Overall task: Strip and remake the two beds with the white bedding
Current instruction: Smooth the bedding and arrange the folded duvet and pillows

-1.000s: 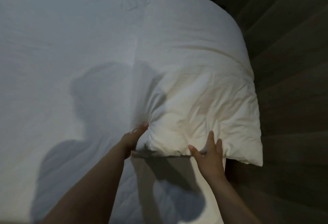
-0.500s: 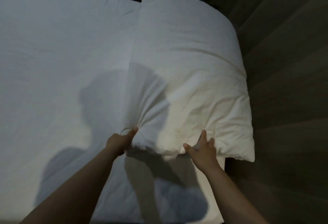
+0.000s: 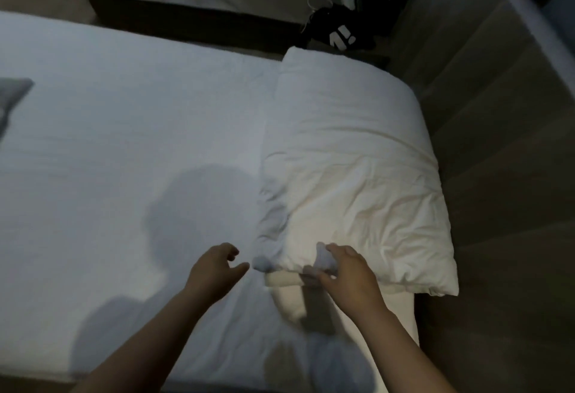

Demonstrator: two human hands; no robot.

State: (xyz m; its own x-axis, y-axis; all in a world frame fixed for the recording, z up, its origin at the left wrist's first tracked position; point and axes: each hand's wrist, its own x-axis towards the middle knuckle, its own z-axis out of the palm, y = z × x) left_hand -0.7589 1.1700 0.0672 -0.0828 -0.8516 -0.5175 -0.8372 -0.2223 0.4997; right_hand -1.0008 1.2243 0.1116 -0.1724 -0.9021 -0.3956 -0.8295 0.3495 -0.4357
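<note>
My left hand has let go and is hovering open just beside the pillow. My right hand is pinching its near edge at the bed's right end.

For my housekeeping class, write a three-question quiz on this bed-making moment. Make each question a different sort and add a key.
1. True or false: the left hand grips the pillow.
2. Where on the near bed does the pillow lie? A. at its right end; B. in its middle; C. at its left end.
3. Which hand pinches the fabric at the pillow's near edge?

Key
1. False: the left hand is open and just clear of the pillow's near corner.
2. A.
3. The right hand.
</note>
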